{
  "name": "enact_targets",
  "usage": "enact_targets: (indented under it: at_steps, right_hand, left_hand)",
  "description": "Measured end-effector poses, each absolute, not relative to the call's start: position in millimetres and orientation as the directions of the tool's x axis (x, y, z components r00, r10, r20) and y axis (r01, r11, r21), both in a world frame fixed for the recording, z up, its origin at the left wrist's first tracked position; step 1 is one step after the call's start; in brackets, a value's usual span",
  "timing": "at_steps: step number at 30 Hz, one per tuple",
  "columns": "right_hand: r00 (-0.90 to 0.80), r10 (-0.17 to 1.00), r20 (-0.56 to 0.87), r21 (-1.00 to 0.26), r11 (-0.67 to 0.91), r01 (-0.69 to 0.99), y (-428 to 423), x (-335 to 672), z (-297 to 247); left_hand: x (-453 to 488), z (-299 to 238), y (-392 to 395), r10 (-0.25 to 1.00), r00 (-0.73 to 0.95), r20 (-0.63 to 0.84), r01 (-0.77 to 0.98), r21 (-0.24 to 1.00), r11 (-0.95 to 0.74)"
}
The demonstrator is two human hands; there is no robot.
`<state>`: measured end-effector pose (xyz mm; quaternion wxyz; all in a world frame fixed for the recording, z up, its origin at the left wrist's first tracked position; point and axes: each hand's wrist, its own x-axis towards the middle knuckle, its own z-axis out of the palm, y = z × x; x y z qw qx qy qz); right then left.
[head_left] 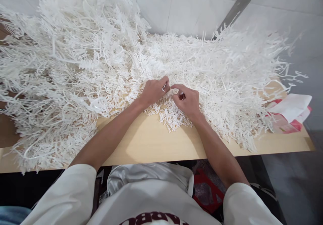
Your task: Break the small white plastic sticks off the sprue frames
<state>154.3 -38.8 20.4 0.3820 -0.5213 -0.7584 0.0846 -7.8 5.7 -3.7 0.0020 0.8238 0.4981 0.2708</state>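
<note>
Hands are nearly fingertip to fingertip, left hand (pixel 154 91) and right hand (pixel 188 100) low over the front of the heap, forearms angled inward from either side. Below them runs a pale wooden counter (pixel 164 141), largely covered by a deep tangle of white branched strands (pixel 101 50), piled highest at left rear; a red-and-white plastic bag (pixel 294 107) sits at its right edge. Left fingers are curled closed round a small white piece (pixel 164 86). The other hand is half curled, a pale bit (pixel 182 93) showing inside; its hold cannot be determined. Step in hand is judged to be close fingertip handling of small pieces; the next move calls for a steady, light pinch.
</note>
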Motion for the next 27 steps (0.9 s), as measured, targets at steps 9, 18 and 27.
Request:
enact_targets:
  at_steps: [9, 18, 27]
  right_hand:
    - [-0.075, 0.93, 0.36, -0.702, 0.323, 0.635, -32, 156, 18]
    - [-0.254, 0.793, 0.554, -0.479, 0.554, 0.681, -29, 163, 10]
    - [-0.379, 0.699, 0.606, -0.539, 0.712, 0.45, -51, 148, 23]
  left_hand:
    - [-12, -6, 6, 0.73, 0.436, 0.526, 0.753, 0.231, -0.616]
    - [-9, -4, 4, 0.792, 0.421, 0.443, 0.759, 0.306, -0.575]
    - [-21, 2, 15, 0.863, 0.244, 0.442, 0.703, 0.533, -0.471]
